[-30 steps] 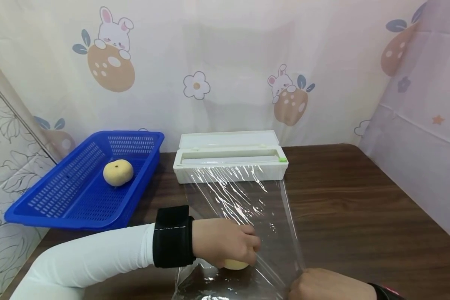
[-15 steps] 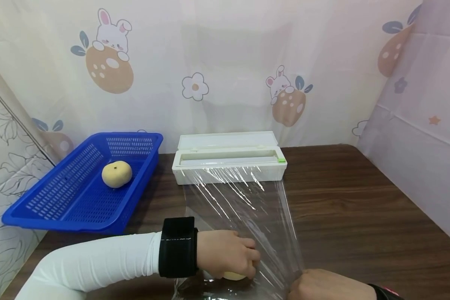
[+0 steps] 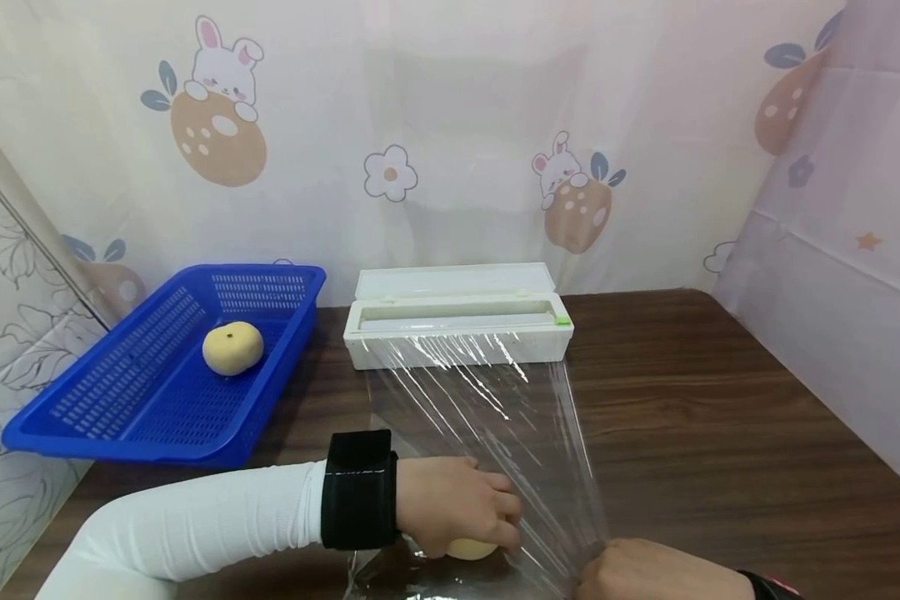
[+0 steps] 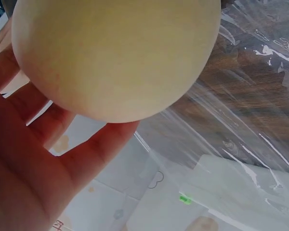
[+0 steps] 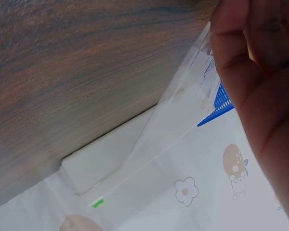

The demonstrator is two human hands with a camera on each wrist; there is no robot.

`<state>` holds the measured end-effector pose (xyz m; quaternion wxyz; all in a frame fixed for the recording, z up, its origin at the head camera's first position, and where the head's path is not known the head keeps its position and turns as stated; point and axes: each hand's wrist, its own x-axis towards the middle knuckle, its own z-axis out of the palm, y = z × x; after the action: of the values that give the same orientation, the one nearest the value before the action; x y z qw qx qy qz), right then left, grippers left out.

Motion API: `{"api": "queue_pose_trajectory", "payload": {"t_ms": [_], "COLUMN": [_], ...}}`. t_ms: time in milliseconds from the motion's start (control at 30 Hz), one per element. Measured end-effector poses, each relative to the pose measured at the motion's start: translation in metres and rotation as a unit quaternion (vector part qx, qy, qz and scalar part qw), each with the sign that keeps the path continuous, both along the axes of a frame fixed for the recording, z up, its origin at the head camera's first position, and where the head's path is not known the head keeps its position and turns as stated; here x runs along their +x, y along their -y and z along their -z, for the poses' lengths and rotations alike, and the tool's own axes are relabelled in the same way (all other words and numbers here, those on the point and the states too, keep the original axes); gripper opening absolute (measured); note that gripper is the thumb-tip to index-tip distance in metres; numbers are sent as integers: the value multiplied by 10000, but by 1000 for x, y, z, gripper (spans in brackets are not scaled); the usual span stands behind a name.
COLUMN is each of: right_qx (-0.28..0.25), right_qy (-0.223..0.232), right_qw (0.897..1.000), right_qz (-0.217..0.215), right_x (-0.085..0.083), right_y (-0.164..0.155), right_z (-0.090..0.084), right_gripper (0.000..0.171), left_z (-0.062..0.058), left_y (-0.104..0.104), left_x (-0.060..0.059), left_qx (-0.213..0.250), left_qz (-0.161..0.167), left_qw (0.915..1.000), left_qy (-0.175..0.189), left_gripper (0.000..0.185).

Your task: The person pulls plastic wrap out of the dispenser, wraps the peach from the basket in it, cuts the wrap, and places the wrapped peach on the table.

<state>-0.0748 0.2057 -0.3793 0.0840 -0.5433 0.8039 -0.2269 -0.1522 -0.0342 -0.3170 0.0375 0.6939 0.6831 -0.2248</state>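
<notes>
A sheet of cling film [image 3: 487, 425] runs from a white dispenser box [image 3: 560, 343] with its lid raised, toward the near side of the dark wooden table. My left hand [image 3: 457, 504] holds a pale yellow peach [image 3: 471, 549] at the film, its fingers curved over the fruit. Seen from the left wrist, the peach [image 4: 120, 53] rests against the thumb and fingers, with a faint pink blush. At the bottom right my right hand [image 3: 656, 571] grips the film's near right corner. In the right wrist view the film [image 5: 183, 103] stretches taut from the fingers to the box.
To the left stands a blue perforated basket [image 3: 270, 408] with another yellow peach [image 3: 232, 348] inside. A curtain printed with rabbits [image 3: 465, 208] hangs behind the table, and fabric also borders it at both sides. The box carries a green tab [image 3: 562, 321] at its right end.
My left hand has come slightly nearer to the body with the peach, mostly in the first half second. The right hand keeps its grip on the film in the same place.
</notes>
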Motion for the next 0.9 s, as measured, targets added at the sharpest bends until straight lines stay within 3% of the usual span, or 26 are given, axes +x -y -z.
{"api": "queue_pose_trajectory", "payload": {"t_ms": [367,633,900], "right_qx": [222,255,261], "right_qy": [-467,-619,-562], "right_qw": [9984,9976,9981], "right_qz": [-240,-196,-25], "right_x": [-5,-5,-3], "right_y": [-4,-4,-3], "right_z": [4,3,2], "right_gripper": [28,27,29], "left_z": [-8,-19,-28], "left_y": [10,25,47], "left_x": [1,3,6], "left_qx": [448,1072,1346], "left_qz": [16,61,-91], "left_qw": [9987,9942,9906], "left_qy": [227,-56,240], "left_gripper": [63,62,59]}}
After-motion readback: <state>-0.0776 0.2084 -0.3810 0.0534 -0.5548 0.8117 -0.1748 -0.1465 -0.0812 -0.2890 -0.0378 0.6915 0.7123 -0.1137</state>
